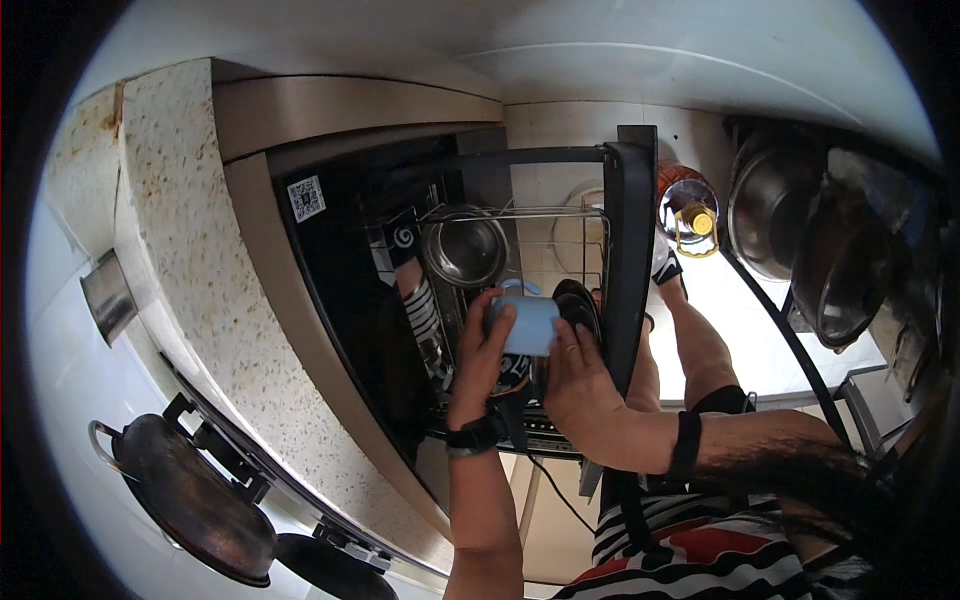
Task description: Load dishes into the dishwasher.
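Note:
Both of my hands are on a light blue mug [531, 325] with a curved handle, above a pulled-out drawer with a wire rack [592, 214]. My left hand [484, 337] grips its left side, with the thumb across it. Against its right side rest the fingers of my right hand [581, 375]. Just right of the mug stand dark bowls [576, 304] in the rack. A round stainless steel pot [466, 249] sits beyond the mug. Left of my left hand is a row of stacked dishes [421, 311]. A dark patterned dish [512, 373] shows partly between my wrists.
A speckled countertop [225, 300] runs along the left, with a blackened wok [195, 499] on the stove beyond it. The drawer's black front [632, 262] stands near my legs. Right of it are a large bottle with a yellow cap [700, 221] and metal pans [772, 214] on a rack.

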### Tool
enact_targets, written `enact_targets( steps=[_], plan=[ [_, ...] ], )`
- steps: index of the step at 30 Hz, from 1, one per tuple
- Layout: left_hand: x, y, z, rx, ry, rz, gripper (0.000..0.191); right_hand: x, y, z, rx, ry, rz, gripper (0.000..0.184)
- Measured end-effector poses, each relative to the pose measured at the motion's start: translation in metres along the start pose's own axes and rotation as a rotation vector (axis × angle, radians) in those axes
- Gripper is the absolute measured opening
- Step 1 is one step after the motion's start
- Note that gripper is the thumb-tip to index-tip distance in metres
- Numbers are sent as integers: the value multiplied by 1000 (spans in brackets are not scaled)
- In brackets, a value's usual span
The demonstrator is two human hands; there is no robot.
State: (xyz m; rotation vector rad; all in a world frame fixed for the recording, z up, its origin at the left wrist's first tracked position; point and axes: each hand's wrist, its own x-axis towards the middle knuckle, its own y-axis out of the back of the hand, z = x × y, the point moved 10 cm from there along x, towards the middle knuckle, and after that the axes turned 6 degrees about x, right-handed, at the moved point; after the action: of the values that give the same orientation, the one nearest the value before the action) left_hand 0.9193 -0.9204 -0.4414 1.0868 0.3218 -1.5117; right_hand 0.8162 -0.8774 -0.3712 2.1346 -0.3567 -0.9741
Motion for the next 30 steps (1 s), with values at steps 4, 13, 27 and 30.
enact_targets(
  steps=[4,13,27,30],
  plan=[
    [5,-8,3,-55,-13,-28,42,-2,24,12,-87,41,-137,50],
    [9,-12,4,-160,6,11,47,-6,5,35,-243,189,-475,61],
    [-5,-20,-2,-507,66,353,55,-2,6,32,-129,273,-381,63],
    [-2,-17,-3,-466,84,352,54,-3,-2,31,-88,280,-445,63]
  ],
)
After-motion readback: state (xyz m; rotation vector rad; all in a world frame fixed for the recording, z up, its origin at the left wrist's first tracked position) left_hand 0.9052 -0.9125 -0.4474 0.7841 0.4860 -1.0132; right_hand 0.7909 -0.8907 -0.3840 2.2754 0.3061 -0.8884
